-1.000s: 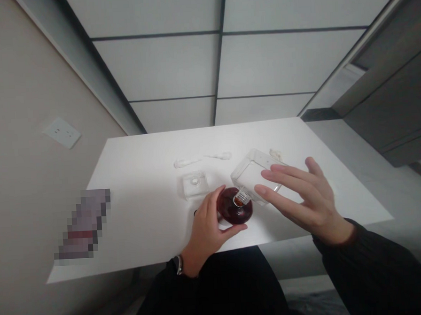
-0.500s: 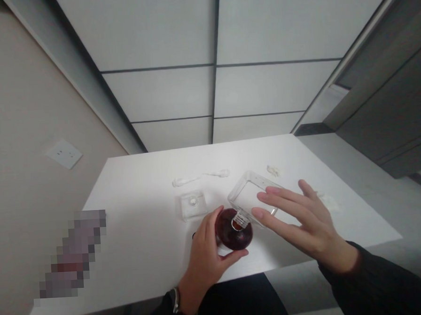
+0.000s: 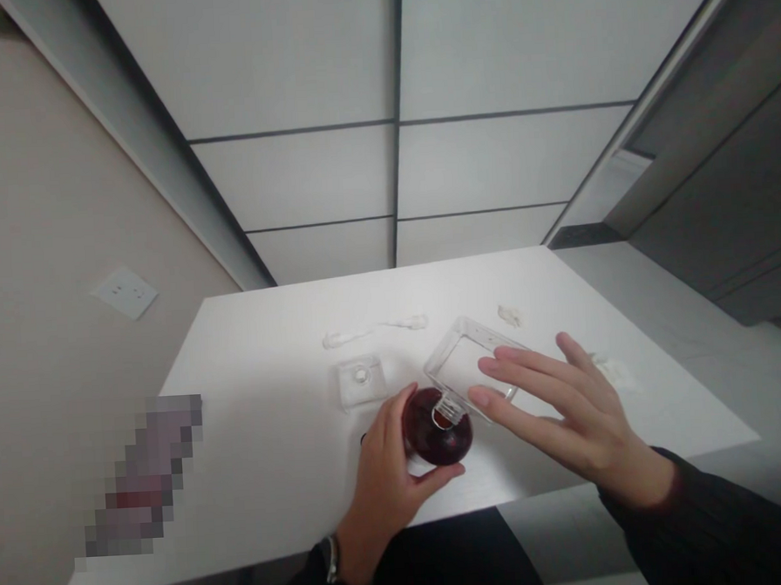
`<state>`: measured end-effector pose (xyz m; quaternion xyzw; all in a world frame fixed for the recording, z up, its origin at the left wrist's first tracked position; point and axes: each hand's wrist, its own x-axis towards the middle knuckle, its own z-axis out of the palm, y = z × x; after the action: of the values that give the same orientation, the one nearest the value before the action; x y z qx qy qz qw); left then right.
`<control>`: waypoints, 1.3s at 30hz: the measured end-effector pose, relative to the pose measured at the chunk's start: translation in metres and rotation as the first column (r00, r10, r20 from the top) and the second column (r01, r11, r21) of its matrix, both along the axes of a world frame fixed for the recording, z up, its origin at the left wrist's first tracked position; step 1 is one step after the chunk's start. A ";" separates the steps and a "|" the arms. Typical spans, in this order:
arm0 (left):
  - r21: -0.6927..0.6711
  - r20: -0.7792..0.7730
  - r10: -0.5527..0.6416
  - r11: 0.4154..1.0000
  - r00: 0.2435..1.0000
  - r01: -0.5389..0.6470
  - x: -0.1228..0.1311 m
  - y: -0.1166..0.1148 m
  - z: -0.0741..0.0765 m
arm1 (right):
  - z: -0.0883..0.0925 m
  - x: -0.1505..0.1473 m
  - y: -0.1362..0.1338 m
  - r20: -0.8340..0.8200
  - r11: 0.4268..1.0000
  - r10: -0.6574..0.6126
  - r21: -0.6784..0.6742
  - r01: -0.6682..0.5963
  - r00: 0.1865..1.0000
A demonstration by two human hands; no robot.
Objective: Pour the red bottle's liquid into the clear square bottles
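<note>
Fingers [image 3: 432, 476] around dark red bottle [image 3: 434, 437]

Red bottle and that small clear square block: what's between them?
Fingers of the left hand, curled round the red bottle; otherwise bare white table, in the head view.

Single head cam is sitting above the near edge of the white table [image 3: 264, 369], looking fwd & down across it toward its far edge. It's leaning a bit, so the table is showing skewed, w/ its near-left corner lying lowest in frame. Cam is working close in: left hand [image 3: 387, 485] and right hand [image 3: 567, 414] are showing big over the table's near edge, red bottle [image 3: 437, 425] approx centre-low. Wide lens is taking in plenty beyond the table: panelled wall [image 3: 483, 52] behind its far edge, wall socket [image 3: 124, 292] left of it, dark cabinets [image 3: 738, 178] right of it.
</note>
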<state>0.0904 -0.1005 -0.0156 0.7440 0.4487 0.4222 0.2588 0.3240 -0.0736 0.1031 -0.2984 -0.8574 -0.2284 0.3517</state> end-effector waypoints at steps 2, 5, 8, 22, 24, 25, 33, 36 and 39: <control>-0.007 0.001 -0.001 1.000 1.000 0.001 0.000 0.000 0.001 | 0.000 0.000 0.000 -0.007 1.000 -0.001 -0.004 0.001 1.000; -0.009 -0.009 0.002 1.000 1.000 -0.002 0.000 0.000 0.001 | -0.001 0.000 0.000 -0.012 1.000 0.014 -0.009 -0.014 1.000; -0.012 -0.023 0.000 1.000 1.000 0.000 0.000 0.001 0.000 | -0.001 0.001 0.000 -0.010 1.000 0.020 -0.003 -0.020 1.000; -0.009 -0.005 -0.012 1.000 1.000 0.012 0.000 0.001 0.001 | 0.000 0.002 0.000 0.032 0.999 -0.010 0.032 0.009 0.999; -0.009 -0.006 -0.011 1.000 1.000 0.011 0.001 0.001 0.002 | 0.001 0.002 -0.001 0.025 0.999 -0.011 0.032 0.010 1.000; -0.011 -0.004 -0.009 1.000 1.000 0.009 0.001 0.001 0.002 | 0.001 0.002 -0.001 0.021 0.999 -0.009 0.031 0.009 1.000; -0.053 0.000 -0.016 0.998 1.000 0.016 0.002 0.001 0.006 | -0.001 0.005 0.000 0.025 1.000 -0.006 0.025 0.005 1.000; -0.044 0.005 -0.012 0.999 1.000 0.012 0.002 0.002 0.006 | -0.002 0.004 0.000 0.006 1.000 0.013 0.018 -0.013 1.000; -0.046 0.009 -0.014 0.999 1.000 0.015 0.002 0.002 0.006 | -0.003 0.004 0.000 0.000 1.000 0.012 0.019 -0.012 1.000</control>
<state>0.0925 -0.0985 -0.0099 0.7392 0.4518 0.4130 0.2809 0.3277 -0.0733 0.1004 -0.2897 -0.8570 -0.2345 0.3559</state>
